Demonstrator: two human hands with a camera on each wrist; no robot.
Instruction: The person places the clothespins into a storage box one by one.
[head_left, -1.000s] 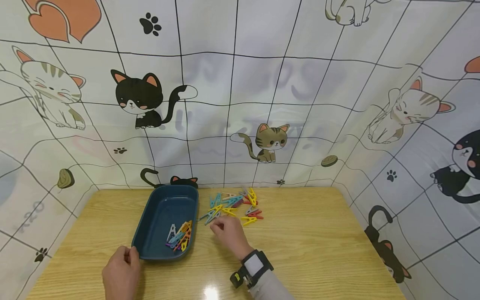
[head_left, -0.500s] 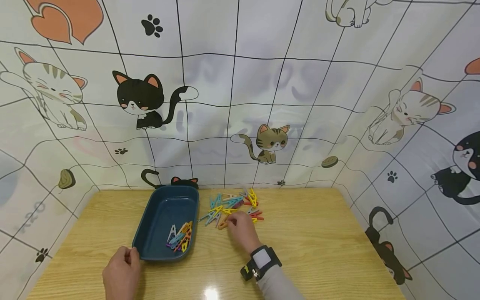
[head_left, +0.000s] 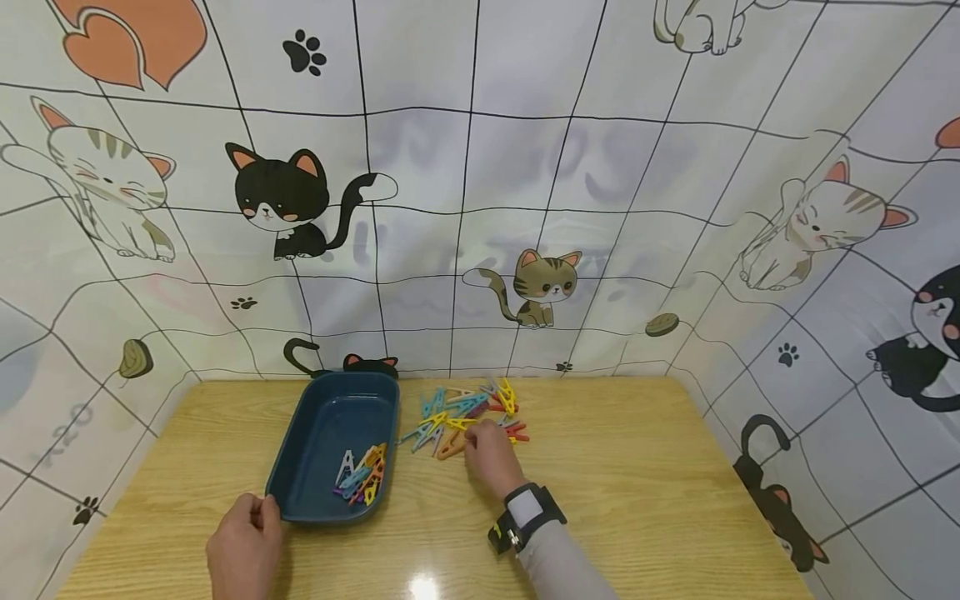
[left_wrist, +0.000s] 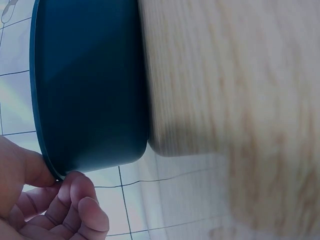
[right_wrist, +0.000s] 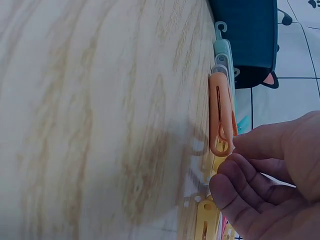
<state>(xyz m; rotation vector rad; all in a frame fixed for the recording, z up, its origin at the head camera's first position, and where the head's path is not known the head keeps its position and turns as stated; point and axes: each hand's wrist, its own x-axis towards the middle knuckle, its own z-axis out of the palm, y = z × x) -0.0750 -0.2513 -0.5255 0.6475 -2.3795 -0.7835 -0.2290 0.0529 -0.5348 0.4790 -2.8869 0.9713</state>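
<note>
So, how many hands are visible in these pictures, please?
2. The left hand pinches the near left corner of the blue tray; the right hand is beside an orange clip, right of the tray. No other hand shows.

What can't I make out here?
Head view: anything beneath the right hand, which blocks it.
Head view: number of pegs in the tray; they overlap.
Left wrist view: those pegs; the tray's wall hides them.
Right wrist view: the full tray, cut by the top edge.
</note>
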